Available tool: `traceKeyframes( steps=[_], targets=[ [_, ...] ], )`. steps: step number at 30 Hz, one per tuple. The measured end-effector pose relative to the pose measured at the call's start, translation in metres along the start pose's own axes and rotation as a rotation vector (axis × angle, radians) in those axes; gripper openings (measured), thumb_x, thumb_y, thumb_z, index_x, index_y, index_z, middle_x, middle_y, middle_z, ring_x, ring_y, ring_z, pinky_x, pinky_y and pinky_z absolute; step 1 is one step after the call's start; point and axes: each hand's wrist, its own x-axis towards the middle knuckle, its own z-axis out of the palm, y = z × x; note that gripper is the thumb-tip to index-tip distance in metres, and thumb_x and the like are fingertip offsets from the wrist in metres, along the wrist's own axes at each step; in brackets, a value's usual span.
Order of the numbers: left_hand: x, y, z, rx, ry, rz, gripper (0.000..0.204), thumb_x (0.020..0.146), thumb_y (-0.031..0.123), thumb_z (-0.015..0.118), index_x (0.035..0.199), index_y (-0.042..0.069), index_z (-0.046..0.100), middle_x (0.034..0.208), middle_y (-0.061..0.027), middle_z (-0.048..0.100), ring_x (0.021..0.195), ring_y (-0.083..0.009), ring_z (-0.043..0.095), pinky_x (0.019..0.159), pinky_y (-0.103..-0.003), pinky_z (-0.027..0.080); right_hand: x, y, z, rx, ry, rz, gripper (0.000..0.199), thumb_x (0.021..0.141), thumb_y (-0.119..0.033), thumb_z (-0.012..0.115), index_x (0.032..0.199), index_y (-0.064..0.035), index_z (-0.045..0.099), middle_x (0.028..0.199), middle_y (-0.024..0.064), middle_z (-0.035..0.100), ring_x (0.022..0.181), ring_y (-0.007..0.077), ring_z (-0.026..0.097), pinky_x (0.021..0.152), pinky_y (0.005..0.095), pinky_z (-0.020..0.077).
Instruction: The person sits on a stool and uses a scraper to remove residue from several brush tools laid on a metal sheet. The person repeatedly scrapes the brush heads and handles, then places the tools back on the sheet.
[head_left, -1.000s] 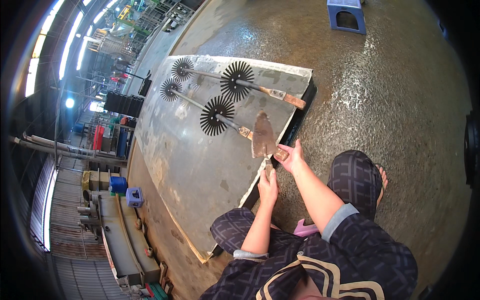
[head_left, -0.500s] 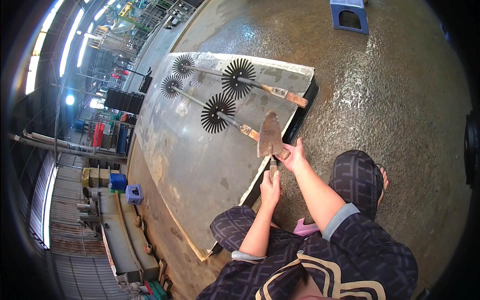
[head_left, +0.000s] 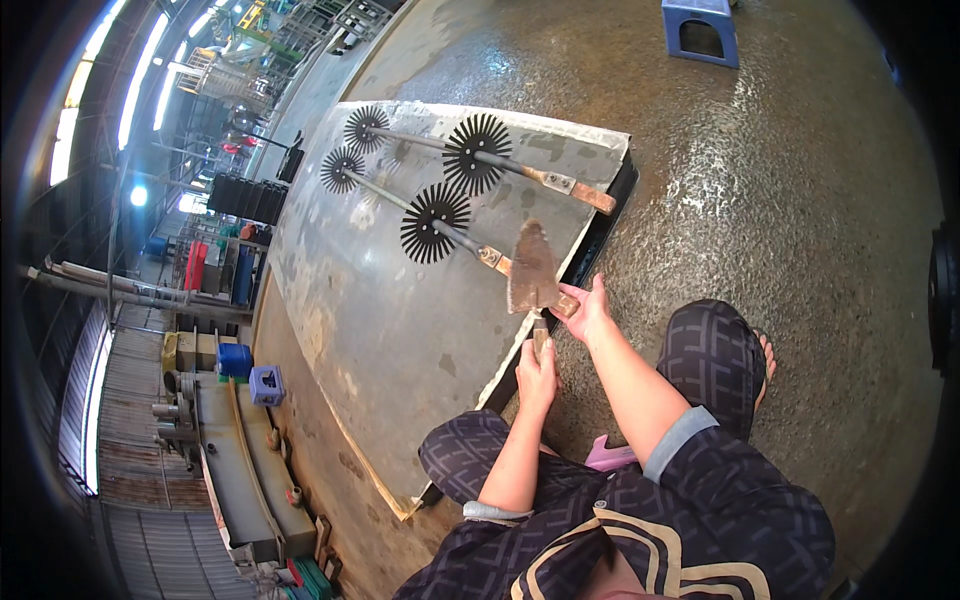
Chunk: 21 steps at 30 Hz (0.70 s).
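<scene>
My left hand (head_left: 537, 378) is closed round the wooden grip of a trowel (head_left: 531, 272), whose rusty pointed blade is held up over the slab's near edge. Just behind the blade runs a long metal rod (head_left: 385, 200) with black slotted discs (head_left: 436, 223) and a wooden handle end (head_left: 567, 304). My right hand (head_left: 586, 316) is at that handle end, fingers round it and thumb raised. A second similar rod (head_left: 410, 140) lies alongside, farther off, its wooden handle (head_left: 594, 197) at the slab's edge. The trowel hides part of the nearer handle.
Both rods lie on a large grey flat slab (head_left: 370, 340) with a raised dark edge. Wet concrete floor (head_left: 720, 230) spreads to the right, with a blue plastic stool (head_left: 701, 30) far off. Something pink (head_left: 610, 455) sits beneath me. At left are a blue drum (head_left: 235, 361) and a crate (head_left: 267, 385).
My left hand has shifted the trowel slightly left, and its blade has turned a little. The right hand keeps its place at the wooden handle end.
</scene>
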Motion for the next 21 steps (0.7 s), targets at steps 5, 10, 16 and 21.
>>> traceKeyframes(
  steps=[5,10,16,21],
  targets=[
    [0.002,-0.012,0.002,-0.057,-0.032,0.01,0.025,0.09,0.029,0.047,0.094,0.005,0.046,0.051,-0.0016,0.046,0.036,-0.011,0.044,0.034,-0.024,0.035,0.0,0.0,0.001,-0.014,0.006,0.006,0.091,0.083,-0.068,0.015,0.123,0.0107,0.038,0.121,0.0239,0.045,0.11,0.0313,0.046,0.094,0.0436,0.0362],
    [0.009,-0.016,0.001,-0.086,-0.018,-0.009,0.025,0.09,0.029,0.047,0.096,0.005,0.046,0.051,-0.0025,0.046,0.037,-0.011,0.045,0.035,-0.024,0.035,-0.002,0.0,0.002,-0.026,0.01,0.009,0.092,0.083,-0.068,0.015,0.123,0.0111,0.038,0.121,0.0239,0.045,0.111,0.0311,0.046,0.093,0.0433,0.0364],
    [0.004,-0.014,0.003,-0.09,-0.018,-0.016,0.026,0.09,0.03,0.047,0.094,0.004,0.046,0.052,-0.0029,0.047,0.038,-0.0107,0.044,0.035,-0.024,0.035,0.0,0.0,0.002,-0.019,0.009,0.006,0.092,0.083,-0.068,0.015,0.123,0.0116,0.037,0.122,0.0233,0.044,0.111,0.0308,0.045,0.093,0.0429,0.0364],
    [0.007,-0.015,0.004,-0.16,-0.001,-0.018,0.025,0.09,0.03,0.048,0.091,0.005,0.045,0.052,-0.0034,0.047,0.038,-0.0109,0.044,0.035,-0.024,0.035,0.0,0.0,0.001,-0.02,-0.001,0.004,0.092,0.083,-0.068,0.015,0.123,0.0116,0.037,0.125,0.0228,0.042,0.112,0.0306,0.044,0.093,0.0429,0.0363]
  ],
)
